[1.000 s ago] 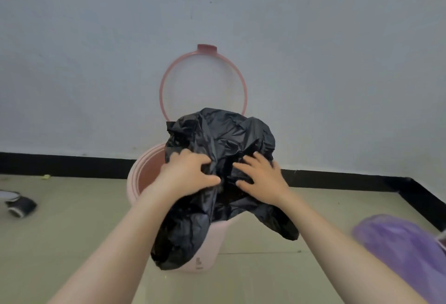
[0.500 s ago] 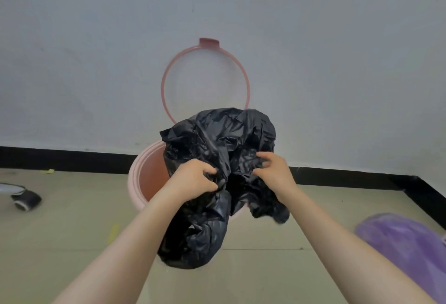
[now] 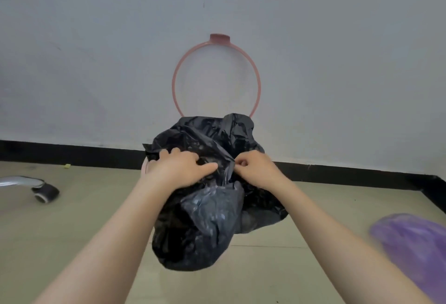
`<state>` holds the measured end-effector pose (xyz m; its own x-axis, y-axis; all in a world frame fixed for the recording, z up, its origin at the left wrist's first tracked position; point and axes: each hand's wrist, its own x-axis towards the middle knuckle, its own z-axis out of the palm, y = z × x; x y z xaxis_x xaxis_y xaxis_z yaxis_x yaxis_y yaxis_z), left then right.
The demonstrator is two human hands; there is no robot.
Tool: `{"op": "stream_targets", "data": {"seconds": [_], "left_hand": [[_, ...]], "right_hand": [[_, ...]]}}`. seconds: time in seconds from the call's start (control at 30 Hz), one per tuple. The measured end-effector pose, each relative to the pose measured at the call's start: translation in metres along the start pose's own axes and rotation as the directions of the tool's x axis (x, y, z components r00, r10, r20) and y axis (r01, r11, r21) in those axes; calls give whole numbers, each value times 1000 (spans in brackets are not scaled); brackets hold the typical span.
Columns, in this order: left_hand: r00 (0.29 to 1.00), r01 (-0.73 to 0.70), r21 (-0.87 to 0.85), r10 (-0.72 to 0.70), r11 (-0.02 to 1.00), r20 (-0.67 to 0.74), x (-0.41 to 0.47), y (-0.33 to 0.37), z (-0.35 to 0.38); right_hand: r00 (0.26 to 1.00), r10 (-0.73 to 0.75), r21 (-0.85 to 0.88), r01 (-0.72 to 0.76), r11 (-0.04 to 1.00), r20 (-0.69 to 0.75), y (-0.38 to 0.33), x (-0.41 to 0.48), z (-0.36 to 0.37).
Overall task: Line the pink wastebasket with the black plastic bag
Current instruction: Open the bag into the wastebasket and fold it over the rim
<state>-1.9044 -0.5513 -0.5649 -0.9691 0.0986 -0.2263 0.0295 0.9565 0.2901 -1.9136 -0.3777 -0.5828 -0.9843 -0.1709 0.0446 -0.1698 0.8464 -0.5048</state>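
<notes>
So, both hands on black plastic bag (image 3: 205, 207), bunched over pink wastebasket (image 3: 144, 167) on floor by wall. Left hand (image 3: 179, 169) spread, fingers curled into film; right hand (image 3: 255, 168) pinching fold shut. Guess: hunting for bag mouth. Basket almost hidden.

— What does the person wear on the arms?
— No sleeves show; both forearms are bare up to the frame's edge.
— Rings, a watch?
— None visible on the left hand (image 3: 179, 171) or the right hand (image 3: 257, 171).
</notes>
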Motion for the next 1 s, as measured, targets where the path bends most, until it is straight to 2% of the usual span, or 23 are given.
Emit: {"op": "stream_targets", "data": {"seconds": [0.03, 0.07, 0.1, 0.13, 0.2, 0.3, 0.37, 0.43, 0.5, 0.53, 0.6, 0.7, 0.77, 0.83, 0.9, 1.0], "left_hand": [[999, 34, 34, -33, 999, -12, 4, -3, 9], [999, 40, 36, -39, 999, -34, 9, -6, 16], [998, 32, 17, -32, 999, -53, 14, -8, 23], [997, 17, -1, -17, 1000, -73, 19, -11, 29], [995, -12, -29, 9, 999, -104, 28, -15, 39], [996, -65, -90, 59, 994, -65, 35, -20, 47], [994, -110, -50, 110, 993, 6, 39, -24, 50], [986, -124, -3, 124, 992, 108, 43, -28, 51], [970, -43, -78, 60, 996, 236, 47, -32, 54], [952, 41, -146, 6, 988, 307, 50, -34, 56], [934, 144, -231, -55, 962, 352, 55, -35, 61], [956, 116, -139, -72, 984, 285, 59, -29, 53], [980, 22, -150, 8, 988, 198, 59, -30, 42], [990, -105, -226, 124, 968, 69, 51, -35, 29], [981, -191, -380, 167, 905, -97, 38, -36, 16], [963, -262, -520, 186, 813, -194, 18, -28, -10]], "right_hand": [[975, 15, -19, -19, 1000, -223, 5, 2, 0], [907, 34, -38, -55, 998, -419, 11, 5, -3], [857, 57, -40, -90, 995, -513, 16, 9, -5], [868, 92, -25, -119, 993, -488, 21, 13, -8], [962, 123, -6, -129, 992, -242, 30, 20, -6], [998, 16, -237, 0, 972, 66, 34, 29, 17], [970, -35, -381, 128, 916, 242, 30, 35, 32], [931, -31, -370, 175, 912, 365, 23, 40, 40], [879, 36, -350, 151, 925, 475, 19, 43, 46], [845, 74, -350, 139, 926, 530, 18, 44, 48], [816, 104, -346, 123, 930, 568, 17, 46, 51], [913, 19, -274, 103, 956, 408, 16, 45, 42], [966, -26, -265, 96, 960, 258, 16, 43, 27], [985, -49, -267, 92, 959, 163, 15, 36, 9], [990, -86, -278, 114, 954, 111, 12, 27, -8], [989, -135, -253, 145, 956, 59, 7, 10, -27]]}}
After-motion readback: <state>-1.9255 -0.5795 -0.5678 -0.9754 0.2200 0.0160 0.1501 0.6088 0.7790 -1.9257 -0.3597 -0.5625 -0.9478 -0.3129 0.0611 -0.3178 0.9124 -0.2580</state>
